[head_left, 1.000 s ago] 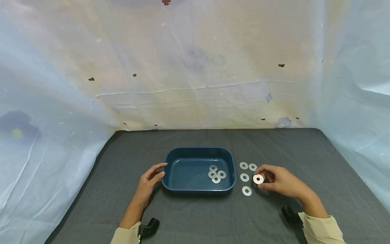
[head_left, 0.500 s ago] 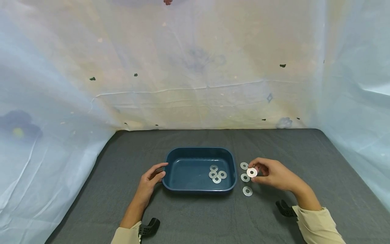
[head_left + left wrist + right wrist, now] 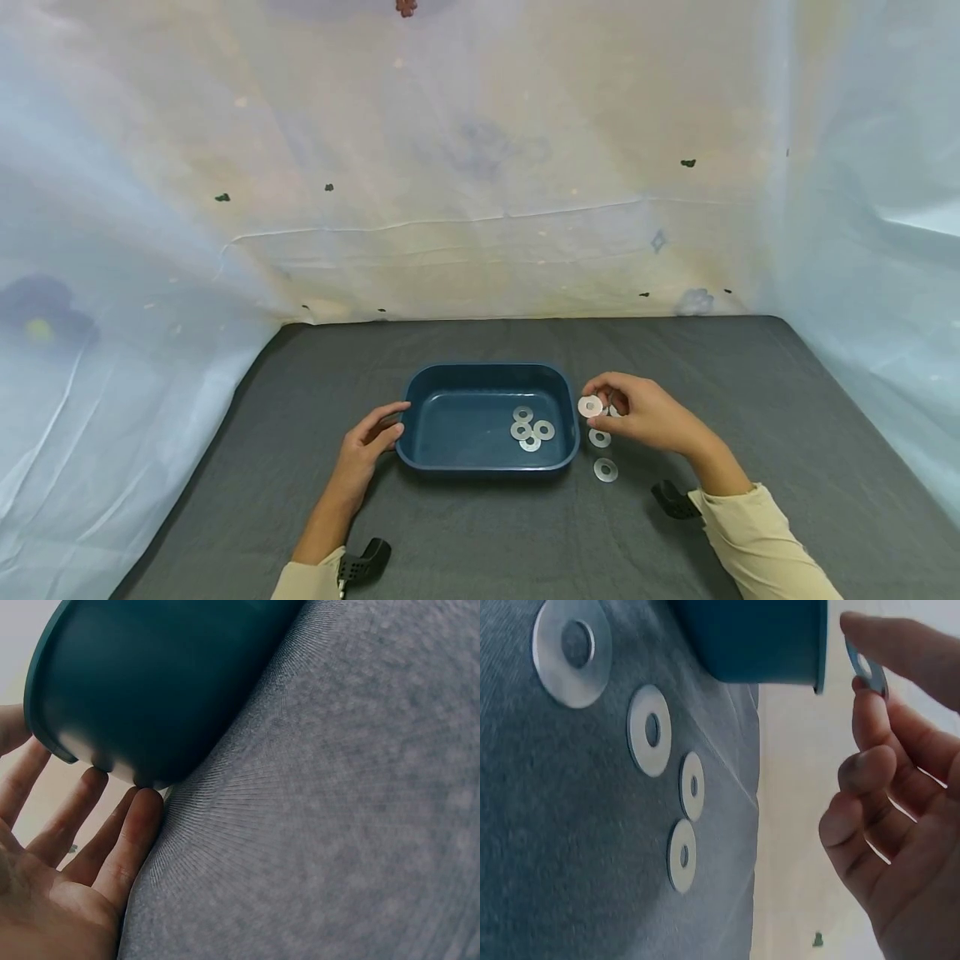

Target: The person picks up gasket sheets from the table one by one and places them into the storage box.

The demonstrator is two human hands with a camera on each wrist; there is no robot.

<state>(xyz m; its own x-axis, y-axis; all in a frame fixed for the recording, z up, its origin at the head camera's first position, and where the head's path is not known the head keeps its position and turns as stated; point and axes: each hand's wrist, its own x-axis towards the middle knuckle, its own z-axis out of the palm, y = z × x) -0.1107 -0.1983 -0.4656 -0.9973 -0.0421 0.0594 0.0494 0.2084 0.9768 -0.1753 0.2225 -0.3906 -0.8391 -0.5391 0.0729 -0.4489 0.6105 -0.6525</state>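
A dark blue tray (image 3: 420,400) stands on the grey mat and holds several metal washers (image 3: 528,429). My left hand (image 3: 371,437) rests with straight fingers (image 3: 131,832) against the tray's left wall (image 3: 135,697). My right hand (image 3: 637,412) pinches one washer (image 3: 590,407) just right of the tray's right rim, lifted off the mat. In the right wrist view that washer (image 3: 866,667) sits between thumb and fingertips beside the tray's corner (image 3: 780,645). Several loose washers (image 3: 651,729) lie on the mat below it, two of them plain in the head view (image 3: 604,469).
The grey mat (image 3: 480,533) is enclosed by pale fabric walls (image 3: 480,167) at the back and both sides. Black wrist camera mounts show near each sleeve, one by the left (image 3: 363,560) and one by the right (image 3: 672,500).
My right hand has lifted a washer off the mat and carried it left and up toward the tray's right rim. The left hand has stayed against the tray.
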